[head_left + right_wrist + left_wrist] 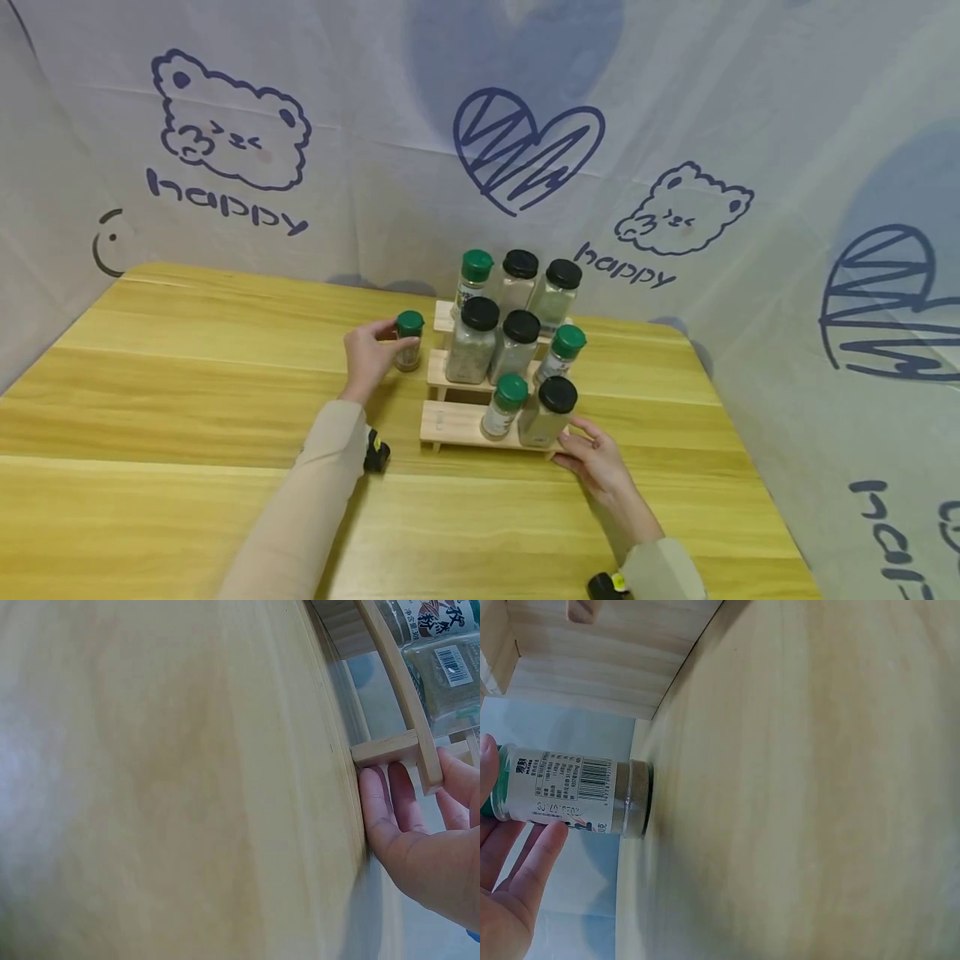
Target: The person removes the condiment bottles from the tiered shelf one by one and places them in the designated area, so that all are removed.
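Observation:
My left hand [367, 358] grips a small spice jar [408, 356] with a green cap, left of a three-step wooden spice rack [453, 422]. In the left wrist view the jar [562, 787] is upright against the tabletop, its label and barcode showing, with thumb and fingers around the cap end. At the rack's lower right end, my right hand [600, 468] holds the bottom step. The right wrist view has the thumb at the edge of the shelf [401, 679] and fingers by its leg [386, 748].
Several jars stand on the rack: black-capped jars [471, 350] and green-capped jars [501, 417]. The left part of the lowest step is bare wood. Behind the wooden table [187, 392] hangs a pale cloth [390, 167] with blue drawings, which also runs along the right side.

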{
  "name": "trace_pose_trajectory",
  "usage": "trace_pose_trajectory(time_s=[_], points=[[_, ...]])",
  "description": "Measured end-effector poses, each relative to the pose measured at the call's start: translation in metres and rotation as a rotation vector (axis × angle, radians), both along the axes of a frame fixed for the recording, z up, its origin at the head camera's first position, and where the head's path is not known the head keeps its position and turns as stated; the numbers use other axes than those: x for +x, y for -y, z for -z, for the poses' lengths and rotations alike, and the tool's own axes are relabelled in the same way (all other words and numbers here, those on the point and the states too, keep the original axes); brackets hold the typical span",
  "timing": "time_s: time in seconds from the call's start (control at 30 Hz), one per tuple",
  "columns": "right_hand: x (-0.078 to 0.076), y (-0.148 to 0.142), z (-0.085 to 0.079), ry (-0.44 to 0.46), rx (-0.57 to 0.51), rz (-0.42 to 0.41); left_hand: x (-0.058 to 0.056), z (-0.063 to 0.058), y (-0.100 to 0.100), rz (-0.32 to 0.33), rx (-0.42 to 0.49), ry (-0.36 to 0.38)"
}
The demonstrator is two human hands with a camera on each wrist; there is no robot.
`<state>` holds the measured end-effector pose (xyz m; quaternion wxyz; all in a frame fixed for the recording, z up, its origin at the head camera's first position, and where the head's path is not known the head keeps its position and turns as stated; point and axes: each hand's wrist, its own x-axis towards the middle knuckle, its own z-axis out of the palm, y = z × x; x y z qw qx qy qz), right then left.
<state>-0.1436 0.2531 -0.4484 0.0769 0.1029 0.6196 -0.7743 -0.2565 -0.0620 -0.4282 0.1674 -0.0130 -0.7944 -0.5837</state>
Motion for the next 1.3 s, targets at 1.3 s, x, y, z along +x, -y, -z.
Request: trace_pose_trajectory(time_s=[1.3], points=[[0.000,-0.003,0.002,0.008,-0.007,-0.008,0.030,-0.002,0.007,-0.021,0.126,0.093]])
